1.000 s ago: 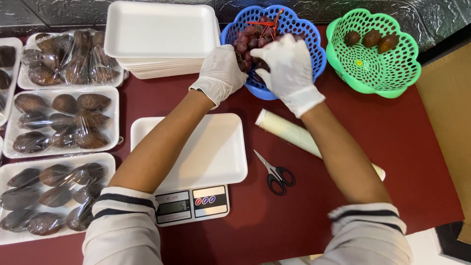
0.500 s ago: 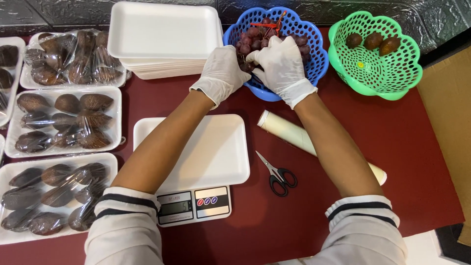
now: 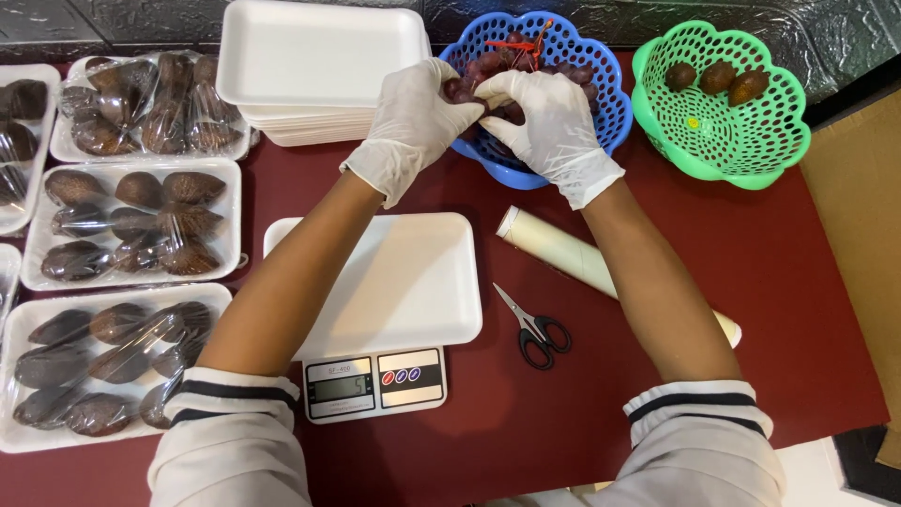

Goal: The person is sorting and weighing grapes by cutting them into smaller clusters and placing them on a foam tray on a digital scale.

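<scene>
far left: wrapped trays of brown fruit stacked down the worktop edge, all sealed in film. next over, stack of empty white trays at the back, and one empty tray sitting on the scale in front. left hand, gloved, reaches right across the tray stack corner into the blue basket; fingers curled, pinching a dark reddish fruit at the basket's near-left rim. right hand, gloved, touching the left one, fingers closed on the same bunch of fruit; can't tell how tight. fruit sits between both hands, left thumb side slightly nearer it. below the hands: roll of film lying diagonal, scissors just beside it. far right: green basket with three brown fruit, well apart from both hands.
</scene>
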